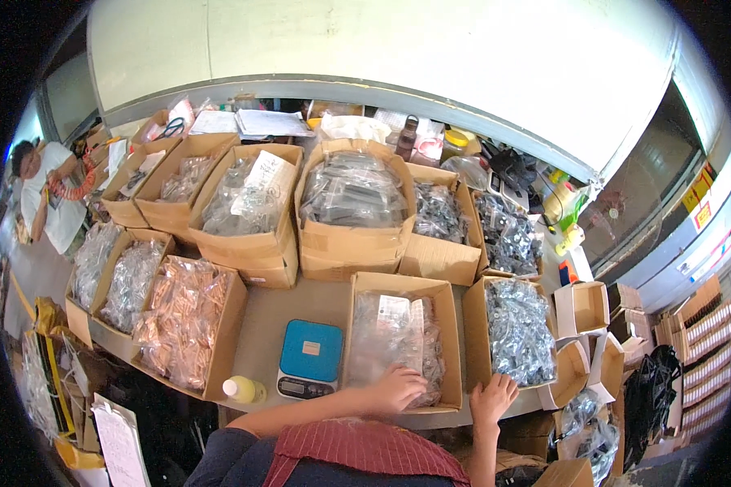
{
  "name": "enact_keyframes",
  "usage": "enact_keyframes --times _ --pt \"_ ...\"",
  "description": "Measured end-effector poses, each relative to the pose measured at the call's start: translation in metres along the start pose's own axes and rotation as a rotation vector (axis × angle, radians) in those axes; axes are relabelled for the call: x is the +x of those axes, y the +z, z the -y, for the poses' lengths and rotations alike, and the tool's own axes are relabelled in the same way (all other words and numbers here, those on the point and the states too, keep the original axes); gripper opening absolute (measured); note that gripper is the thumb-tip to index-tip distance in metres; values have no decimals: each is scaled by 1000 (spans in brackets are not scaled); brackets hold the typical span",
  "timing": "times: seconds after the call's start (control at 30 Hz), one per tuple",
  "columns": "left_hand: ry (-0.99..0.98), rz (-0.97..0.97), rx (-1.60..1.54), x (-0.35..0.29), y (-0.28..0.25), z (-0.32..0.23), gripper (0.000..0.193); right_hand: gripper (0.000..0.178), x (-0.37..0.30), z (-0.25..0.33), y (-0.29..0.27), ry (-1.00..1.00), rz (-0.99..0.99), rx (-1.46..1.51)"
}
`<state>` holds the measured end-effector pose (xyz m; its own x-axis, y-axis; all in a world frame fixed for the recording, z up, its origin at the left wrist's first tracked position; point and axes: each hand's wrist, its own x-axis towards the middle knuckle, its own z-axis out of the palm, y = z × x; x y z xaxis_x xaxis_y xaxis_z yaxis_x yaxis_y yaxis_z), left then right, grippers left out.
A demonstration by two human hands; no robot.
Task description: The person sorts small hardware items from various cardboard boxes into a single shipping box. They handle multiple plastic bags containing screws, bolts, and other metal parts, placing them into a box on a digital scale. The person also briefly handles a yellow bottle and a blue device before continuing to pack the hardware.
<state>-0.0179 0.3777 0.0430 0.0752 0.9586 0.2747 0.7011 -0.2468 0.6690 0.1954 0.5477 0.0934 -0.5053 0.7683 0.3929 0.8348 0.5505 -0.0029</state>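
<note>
My left hand (396, 388) reaches across to the near edge of an open cardboard box (456, 357). Its fingers are curled closed on a clear plastic bag (374, 337), which looks slightly blurred; the fingertips are partly hidden. Inside that box lie more clear bags and a white printed label (393, 313). Farther right, my right hand (494, 398) rests with fingers apart at the near left corner of a box filled with small bags of silvery parts (518, 333). Nothing shows in it. Left of the middle box sits a blue-topped digital scale (310, 353).
A yellow-capped bottle (244, 390) stands beside a box of bagged copper-coloured parts (185, 316). Behind, a row includes a large box of stacked bags (356, 191). Small empty cartons (581, 308) sit at right. Another person (53, 191) stands far left.
</note>
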Motion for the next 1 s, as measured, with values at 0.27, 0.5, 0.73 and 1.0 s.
enact_keyframes --times 0.27,0.5,0.73,1.0 --pt "-107 -276 289 -19 -54 -33 48 9 28 -1 -34 -77 -116 174" --pt "-579 -533 455 -30 -95 -72 72 52 87 58 -32 -276 -82 557" --pt "-825 -430 337 -76 -66 -69 75 70 146 118 17 -491 19 657" --pt "-1088 -311 -53 -102 -50 -83 43 56 178 125 101 -483 151 520"
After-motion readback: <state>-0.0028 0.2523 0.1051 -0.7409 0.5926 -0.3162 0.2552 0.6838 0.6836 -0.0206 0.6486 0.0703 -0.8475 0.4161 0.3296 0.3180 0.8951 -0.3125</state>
